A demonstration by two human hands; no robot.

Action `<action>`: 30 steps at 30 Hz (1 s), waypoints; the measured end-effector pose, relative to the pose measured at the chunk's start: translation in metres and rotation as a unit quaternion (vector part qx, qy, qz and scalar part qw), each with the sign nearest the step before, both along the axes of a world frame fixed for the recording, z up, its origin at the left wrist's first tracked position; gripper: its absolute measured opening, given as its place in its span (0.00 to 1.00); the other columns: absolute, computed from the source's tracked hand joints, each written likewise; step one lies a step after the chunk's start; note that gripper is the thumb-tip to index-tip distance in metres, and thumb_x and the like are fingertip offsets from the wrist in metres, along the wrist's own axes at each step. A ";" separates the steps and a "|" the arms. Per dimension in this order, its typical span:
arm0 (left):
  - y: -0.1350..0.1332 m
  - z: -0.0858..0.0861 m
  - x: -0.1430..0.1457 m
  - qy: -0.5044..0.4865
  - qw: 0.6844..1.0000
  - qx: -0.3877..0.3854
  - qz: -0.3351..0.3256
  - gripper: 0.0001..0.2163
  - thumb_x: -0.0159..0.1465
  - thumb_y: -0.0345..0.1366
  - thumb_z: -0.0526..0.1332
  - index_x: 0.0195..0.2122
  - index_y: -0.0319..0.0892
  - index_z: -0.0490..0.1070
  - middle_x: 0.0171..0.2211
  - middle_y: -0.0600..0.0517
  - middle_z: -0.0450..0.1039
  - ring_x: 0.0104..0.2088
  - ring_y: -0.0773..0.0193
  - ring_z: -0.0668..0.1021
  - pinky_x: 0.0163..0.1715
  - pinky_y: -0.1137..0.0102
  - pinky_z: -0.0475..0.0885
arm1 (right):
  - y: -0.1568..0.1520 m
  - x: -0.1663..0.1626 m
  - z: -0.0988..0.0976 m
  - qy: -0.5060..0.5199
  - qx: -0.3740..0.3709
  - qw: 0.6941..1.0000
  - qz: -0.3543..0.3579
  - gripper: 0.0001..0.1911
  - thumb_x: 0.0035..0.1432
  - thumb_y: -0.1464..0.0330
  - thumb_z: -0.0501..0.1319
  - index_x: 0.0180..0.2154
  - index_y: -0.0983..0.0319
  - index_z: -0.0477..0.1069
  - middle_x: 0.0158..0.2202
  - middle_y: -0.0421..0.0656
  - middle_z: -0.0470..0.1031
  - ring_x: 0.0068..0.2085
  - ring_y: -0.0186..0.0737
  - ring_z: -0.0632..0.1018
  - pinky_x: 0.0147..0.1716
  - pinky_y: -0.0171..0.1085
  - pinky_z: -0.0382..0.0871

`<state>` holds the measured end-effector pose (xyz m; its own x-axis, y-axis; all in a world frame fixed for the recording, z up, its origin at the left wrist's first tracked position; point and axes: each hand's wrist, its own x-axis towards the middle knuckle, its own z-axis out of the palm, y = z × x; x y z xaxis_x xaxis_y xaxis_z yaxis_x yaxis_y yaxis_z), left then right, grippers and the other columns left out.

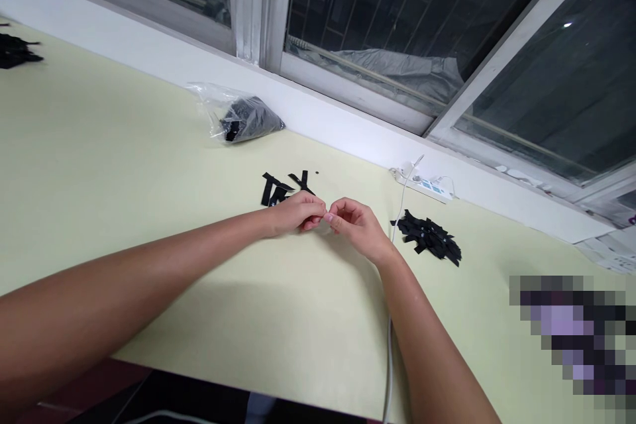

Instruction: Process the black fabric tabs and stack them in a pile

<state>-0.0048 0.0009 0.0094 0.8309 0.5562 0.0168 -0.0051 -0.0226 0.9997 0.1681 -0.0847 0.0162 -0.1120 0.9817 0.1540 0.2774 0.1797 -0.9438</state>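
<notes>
My left hand [294,212] and my right hand [356,225] meet fingertip to fingertip over the pale yellow table [124,165]. Both are closed in a pinch around something too small to make out. Just behind my left hand lie a few black strips [278,187]. To the right of my right hand sits a pile of black pieces [431,237].
A clear plastic bag [238,116] of dark small parts lies near the white window ledge. A white power strip [427,184] sits at the ledge, its cable [388,344] running under my right forearm to the table's front edge. More black pieces [14,52] lie far left.
</notes>
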 end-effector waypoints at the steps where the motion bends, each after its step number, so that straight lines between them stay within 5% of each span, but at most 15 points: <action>1: 0.000 0.001 0.000 0.001 1.000 0.000 0.003 0.14 0.56 0.37 0.61 0.15 0.42 0.62 0.14 0.54 0.59 0.17 0.70 0.61 0.19 0.71 0.54 | 0.000 0.000 0.000 0.001 0.001 1.000 -0.005 0.16 0.57 0.53 0.66 0.33 0.59 0.71 0.31 0.38 0.71 0.30 0.34 0.69 0.32 0.36 0.65; 7: -0.001 0.002 -0.001 0.006 1.000 0.004 -0.015 0.14 0.55 0.37 0.60 0.15 0.42 0.63 0.13 0.54 0.59 0.17 0.70 0.59 0.19 0.71 0.52 | 0.000 -0.001 0.001 0.022 -0.003 1.000 0.021 0.15 0.58 0.55 0.66 0.38 0.59 0.72 0.36 0.40 0.74 0.34 0.34 0.72 0.34 0.36 0.66; 14: 0.001 0.000 -0.001 0.000 1.000 -0.003 -0.009 0.13 0.56 0.36 0.60 0.16 0.41 0.62 0.14 0.54 0.60 0.17 0.71 0.61 0.20 0.72 0.54 | 0.001 0.001 -0.001 0.016 -0.005 1.000 0.009 0.16 0.57 0.55 0.67 0.32 0.61 0.70 0.29 0.38 0.70 0.29 0.31 0.68 0.30 0.34 0.62; 21: 0.000 0.001 -0.002 0.014 1.000 0.000 -0.018 0.12 0.55 0.35 0.61 0.17 0.40 0.63 0.14 0.54 0.60 0.17 0.71 0.61 0.20 0.72 0.53 | 0.001 0.000 -0.001 0.040 -0.016 0.999 0.029 0.16 0.56 0.56 0.69 0.38 0.60 0.72 0.36 0.41 0.74 0.34 0.34 0.72 0.33 0.35 0.65; 30: 0.000 0.003 -0.001 0.014 1.000 -0.002 -0.013 0.12 0.55 0.34 0.60 0.16 0.40 0.63 0.14 0.55 0.60 0.17 0.71 0.62 0.20 0.72 0.54 | 0.001 0.000 0.000 0.039 -0.021 0.999 0.010 0.16 0.54 0.56 0.69 0.33 0.61 0.70 0.31 0.38 0.71 0.30 0.32 0.69 0.30 0.34 0.62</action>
<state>-0.0059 0.0010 0.0119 0.8453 0.5342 -0.0093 0.0231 -0.0191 0.9996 0.1678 -0.0832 0.0167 -0.1201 0.9852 0.1219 0.1998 0.1443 -0.9692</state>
